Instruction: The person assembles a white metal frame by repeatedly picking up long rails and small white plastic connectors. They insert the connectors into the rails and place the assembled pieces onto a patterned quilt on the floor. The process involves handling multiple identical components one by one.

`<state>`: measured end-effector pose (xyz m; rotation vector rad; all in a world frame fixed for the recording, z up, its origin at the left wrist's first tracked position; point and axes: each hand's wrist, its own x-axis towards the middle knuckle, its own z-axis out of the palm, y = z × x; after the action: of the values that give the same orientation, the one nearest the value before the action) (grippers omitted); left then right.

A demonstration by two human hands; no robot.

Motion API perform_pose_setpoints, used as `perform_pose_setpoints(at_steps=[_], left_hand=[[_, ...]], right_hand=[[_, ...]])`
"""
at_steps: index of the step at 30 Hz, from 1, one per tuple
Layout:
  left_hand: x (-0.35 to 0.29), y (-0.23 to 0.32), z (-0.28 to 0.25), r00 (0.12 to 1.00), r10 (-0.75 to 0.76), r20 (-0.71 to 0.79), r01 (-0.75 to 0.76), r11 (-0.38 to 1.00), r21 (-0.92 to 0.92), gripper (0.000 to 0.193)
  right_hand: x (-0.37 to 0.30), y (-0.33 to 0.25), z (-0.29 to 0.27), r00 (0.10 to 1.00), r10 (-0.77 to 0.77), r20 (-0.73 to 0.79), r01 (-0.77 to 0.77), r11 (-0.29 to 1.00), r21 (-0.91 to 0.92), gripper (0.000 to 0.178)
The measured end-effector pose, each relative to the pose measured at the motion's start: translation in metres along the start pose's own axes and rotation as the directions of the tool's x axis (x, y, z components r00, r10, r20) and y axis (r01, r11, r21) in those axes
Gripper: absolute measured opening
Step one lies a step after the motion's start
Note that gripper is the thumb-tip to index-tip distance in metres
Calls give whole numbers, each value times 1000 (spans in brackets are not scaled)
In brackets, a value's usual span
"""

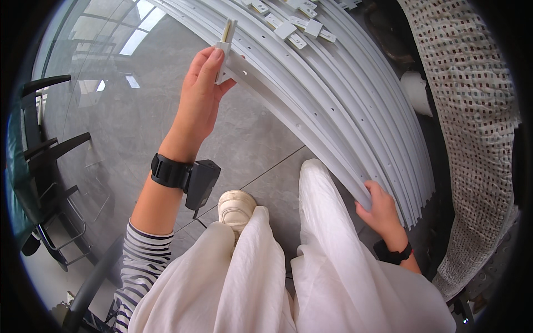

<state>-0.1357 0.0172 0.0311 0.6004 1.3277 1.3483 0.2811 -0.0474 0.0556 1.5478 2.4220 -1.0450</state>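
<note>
My left hand [204, 89] is raised above the floor, thumb and fingers closed round a small white track connector [224, 49] with brass-coloured contact strips at its upper end. Directly beside it is one end of a long white track rail [304, 133]; whether the connector is seated in the rail, I cannot tell. Toward the near right, my right hand [382, 210] grips the rail's other end between thumb and fingers. Holes dot the rail's face. Just beyond it, many similar white rails [355, 105] lie side by side.
Several loose white connectors [286, 30] lie on the far rails. At the right stands something draped in patterned fabric [466, 100], with a white roll [416, 93] beside it. Dark chair legs [58, 152] stand on the grey tiled floor [250, 147] at the left. My shoe [237, 206] is below.
</note>
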Motion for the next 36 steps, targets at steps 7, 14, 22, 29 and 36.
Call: perform_pose_setpoints(at_steps=[7, 14, 22, 29, 36], left_hand=[[-68, -1, 56, 925, -82, 371, 33, 990, 136, 33], [-65, 18, 44, 843, -115, 525, -72, 944, 321, 46], [-51, 42, 32, 769, -233, 595, -109, 870, 482, 38], [-51, 33, 35, 737, -401, 544, 54, 838, 543, 28], [-41, 43, 43, 718, -465, 517, -5, 740, 673, 34]], right_hand=[[61, -74, -10, 999, -15, -29, 26, 915, 404, 39], [67, -83, -16, 990, 16, 141, -88, 852, 517, 37], [66, -90, -20, 991, -11, 137, -59, 865, 498, 38], [73, -95, -21, 989, -44, 141, -38, 846, 532, 39], [72, -103, -22, 984, -53, 172, -50, 837, 545, 38]])
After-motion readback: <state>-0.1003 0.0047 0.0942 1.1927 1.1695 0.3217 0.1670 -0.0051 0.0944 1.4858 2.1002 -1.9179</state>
